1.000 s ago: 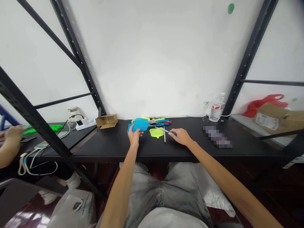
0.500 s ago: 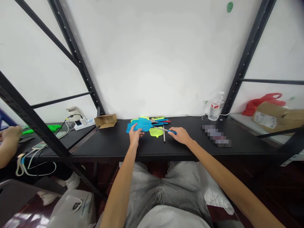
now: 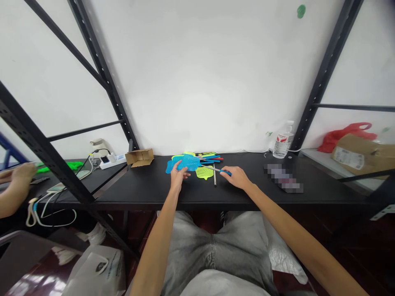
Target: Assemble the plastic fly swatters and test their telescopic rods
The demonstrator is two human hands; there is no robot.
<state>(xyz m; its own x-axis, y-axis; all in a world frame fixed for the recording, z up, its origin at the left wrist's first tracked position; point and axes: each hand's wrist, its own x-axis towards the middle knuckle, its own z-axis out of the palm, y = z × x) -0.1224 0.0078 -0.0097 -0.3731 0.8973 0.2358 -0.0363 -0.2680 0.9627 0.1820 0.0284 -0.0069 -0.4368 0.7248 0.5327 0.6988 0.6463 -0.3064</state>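
A blue fly swatter [image 3: 191,163] with a perforated head and a thin metal shaft is held between both hands above the black table. My left hand [image 3: 178,174] pinches the near left part of its head. My right hand [image 3: 237,177] is closed round the blue grip at the shaft's other end. Below the shaft lies a yellow-green swatter head [image 3: 205,173], with a metal rod [image 3: 215,178] next to it. Behind the held one is a pile of more swatters, with blue and red handles [image 3: 212,157] pointing right; the held head partly hides them.
An open cardboard box [image 3: 139,158] stands left of the pile, near a white power strip [image 3: 113,161]. To the right are a clear bottle [image 3: 282,142] and a blurred-out item [image 3: 283,178]. Black metal posts [image 3: 106,82] frame the table. Another person's hand [image 3: 23,174] is at far left.
The whole view has shifted slightly, so things appear a little further right. Both hands keep the same hold on the blue fly swatter.
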